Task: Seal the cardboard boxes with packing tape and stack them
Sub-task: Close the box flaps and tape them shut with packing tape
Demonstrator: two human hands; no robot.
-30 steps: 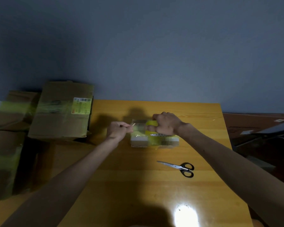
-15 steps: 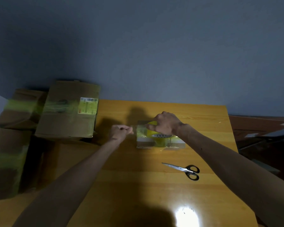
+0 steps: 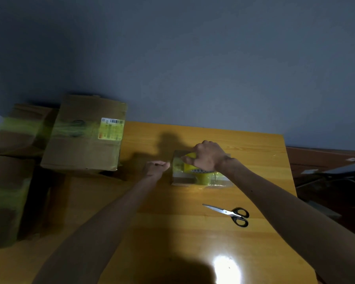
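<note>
A small cardboard box point(image 3: 181, 178) is set on the far middle of the table point(image 3: 258, 160), already wrapped in glossy tape. A yellow tape roll point(image 3: 203, 174) is held against the top of it by the right hand point(image 3: 208, 155), whose grip is curled over the roll with the thumb pointing left. Just to the left of the box, the left hand point(image 3: 155, 168) is held clenched, its fingertips pinched together at the box's edge on what appears as a thin strip of tape point(image 3: 171, 165) drawn from the roll; the strip is faint and hard to trace.

A pair of black-handled scissors point(image 3: 232, 214) is laid on the table nearer the person, apart from the box, blades pointing left. At the table's left edge a large labelled box point(image 3: 84, 144) is seen, taped across in yellow-green, and further taped boxes point(image 3: 14, 130) are piled beside and below it. A grey-blue wall point(image 3: 193, 68) is seen behind.
</note>
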